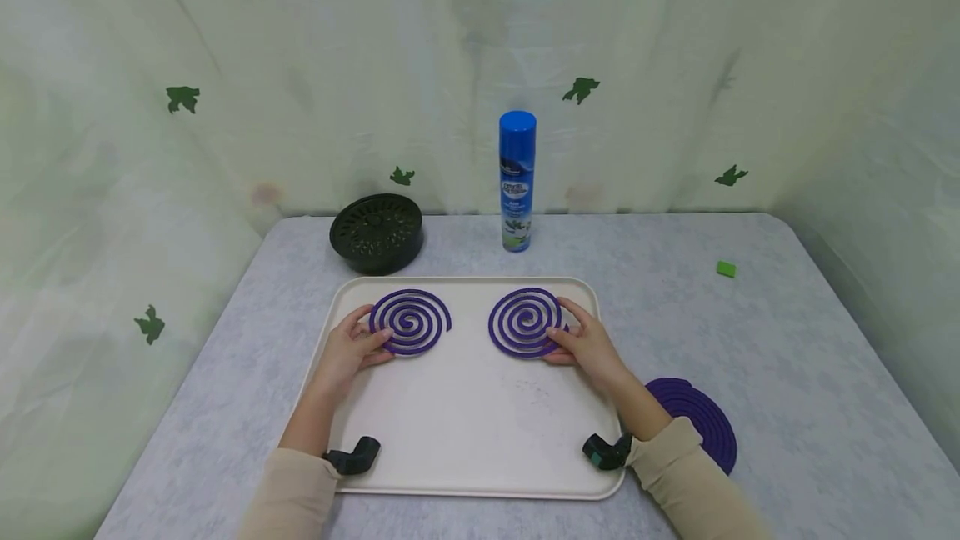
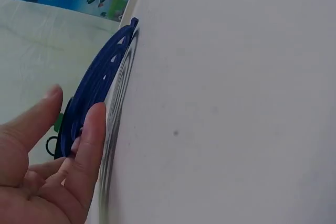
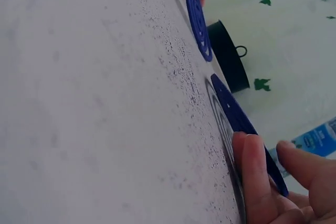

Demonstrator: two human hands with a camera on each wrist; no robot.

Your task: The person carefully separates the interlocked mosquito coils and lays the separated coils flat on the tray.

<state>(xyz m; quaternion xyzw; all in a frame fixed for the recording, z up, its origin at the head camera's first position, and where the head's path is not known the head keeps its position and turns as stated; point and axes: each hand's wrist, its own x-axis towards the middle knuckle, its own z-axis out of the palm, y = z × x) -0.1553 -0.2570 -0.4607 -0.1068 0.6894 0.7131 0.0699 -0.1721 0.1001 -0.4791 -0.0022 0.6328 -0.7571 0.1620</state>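
Note:
My left hand (image 1: 354, 350) holds a purple mosquito coil (image 1: 409, 307) by its left edge, thumb on top and fingers beneath. A second purple mosquito coil (image 1: 517, 347) is held at its right edge by my right hand (image 1: 588, 346). Both are single spirals with gaps between their rings, side by side above the far part of a white tray (image 1: 465, 423). In the left wrist view, the left coil (image 2: 97, 77) is tilted and casts a ringed shadow on the tray. The right wrist view shows the right coil (image 3: 236, 113) between thumb and fingers, just over the surface.
Behind the tray stand a dark round coil holder (image 1: 377, 227) with a pierced lid and a blue spray can (image 1: 517, 182). Right of the tray lies a tightly wound purple coil disc (image 1: 708, 427), partly under my right forearm. A small green piece (image 1: 726, 269) lies far right.

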